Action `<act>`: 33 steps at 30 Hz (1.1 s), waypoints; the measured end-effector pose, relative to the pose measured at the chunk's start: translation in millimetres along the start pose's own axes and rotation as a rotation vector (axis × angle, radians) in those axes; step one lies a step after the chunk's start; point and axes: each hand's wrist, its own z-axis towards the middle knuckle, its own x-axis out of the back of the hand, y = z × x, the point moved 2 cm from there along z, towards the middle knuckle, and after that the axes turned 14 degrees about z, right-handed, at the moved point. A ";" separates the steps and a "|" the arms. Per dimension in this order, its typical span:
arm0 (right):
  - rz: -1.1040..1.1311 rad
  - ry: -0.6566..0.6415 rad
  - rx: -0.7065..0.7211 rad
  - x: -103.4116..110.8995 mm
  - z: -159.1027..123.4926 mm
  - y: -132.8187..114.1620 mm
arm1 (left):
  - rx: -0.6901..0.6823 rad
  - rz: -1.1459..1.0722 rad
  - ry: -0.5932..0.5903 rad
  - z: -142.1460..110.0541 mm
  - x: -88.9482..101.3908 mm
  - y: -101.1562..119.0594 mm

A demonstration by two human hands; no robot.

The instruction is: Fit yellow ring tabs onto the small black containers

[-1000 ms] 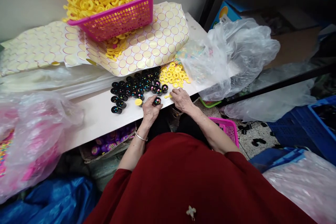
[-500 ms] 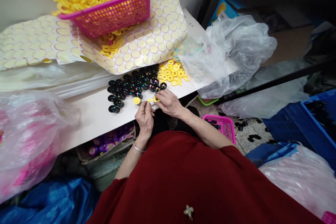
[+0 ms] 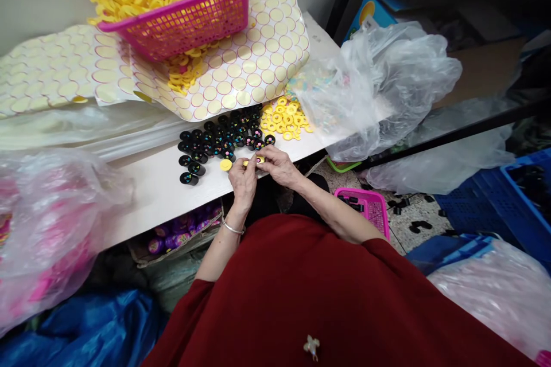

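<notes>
Yellow ring piece (image 3: 262, 159) between both hands, at bench (image 3: 146, 195) front edge.
Long axis runs hand to hand: left hand (image 3: 243, 183) pinches narrow end, right hand (image 3: 279, 168) pinches ring end.

Dim right corner, mild blur.

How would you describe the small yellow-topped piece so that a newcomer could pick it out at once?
Start at the pink basket, then look down past the circle-patterned sheet to the black cups on the white table. The piece stands between them and the left hand. Its solid yellow top sets it apart from those open cups.
</notes>
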 end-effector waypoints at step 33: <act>0.490 0.299 -0.465 -19.2 -11.0 11.9 | -0.019 -0.165 -0.198 -1.6 -0.2 1.7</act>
